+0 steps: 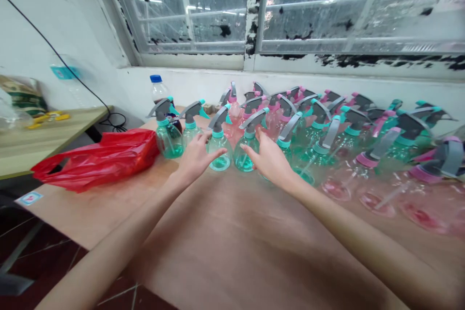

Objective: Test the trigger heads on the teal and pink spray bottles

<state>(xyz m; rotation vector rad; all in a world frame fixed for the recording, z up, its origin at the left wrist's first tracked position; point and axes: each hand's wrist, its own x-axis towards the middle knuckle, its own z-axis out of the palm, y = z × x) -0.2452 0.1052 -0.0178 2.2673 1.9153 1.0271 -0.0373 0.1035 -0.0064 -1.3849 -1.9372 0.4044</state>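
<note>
Two clear spray bottles with green-tinted bases and grey-and-teal trigger heads stand upright side by side in the middle of the table. My left hand (194, 156) is curved around the left side of one spray bottle (220, 161), its thumb reaching across the front. Around the right side of the other spray bottle (244, 160) is my right hand (271, 157), thumb over the front and fingers partly hidden behind. Left of my left hand stand two more teal-headed spray bottles, one (191, 131) close to my fingers and another (169, 140) farther off.
Many green and pink spray bottles (350, 172) crowd the right and back of the table (218, 242). A red plastic bag (105, 157) lies at the left. Behind stands a blue-capped bottle (159, 89) of dark liquid. A wooden side table (54, 133) and a window (196, 9) border the space.
</note>
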